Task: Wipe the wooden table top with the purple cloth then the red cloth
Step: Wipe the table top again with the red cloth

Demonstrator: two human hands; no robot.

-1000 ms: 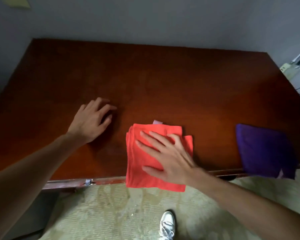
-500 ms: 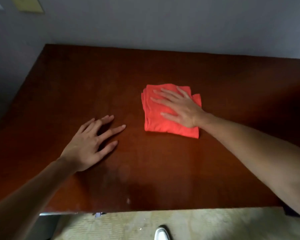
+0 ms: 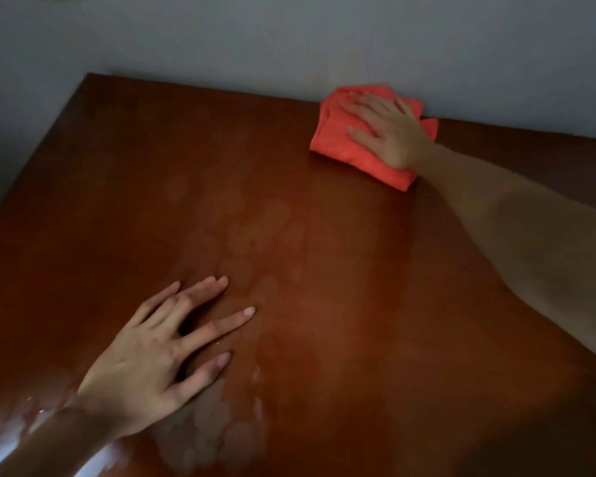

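Wiping with the red cloth [image 3: 355, 149], upper right of frame at the table top's [image 3: 307, 270] far edge: your right hand [image 3: 389, 132] presses it flat-fingered; left hand [image 3: 152, 356] rests spread, lower left. Red-cloth step underway; next, sweep toward unwiped areas.

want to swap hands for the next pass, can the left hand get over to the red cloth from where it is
Probably yes, with a stretch. The left hand lies flat on the near part of the table top, and bare wood lies between it and the red cloth at the far edge. The right hand covers the cloth.
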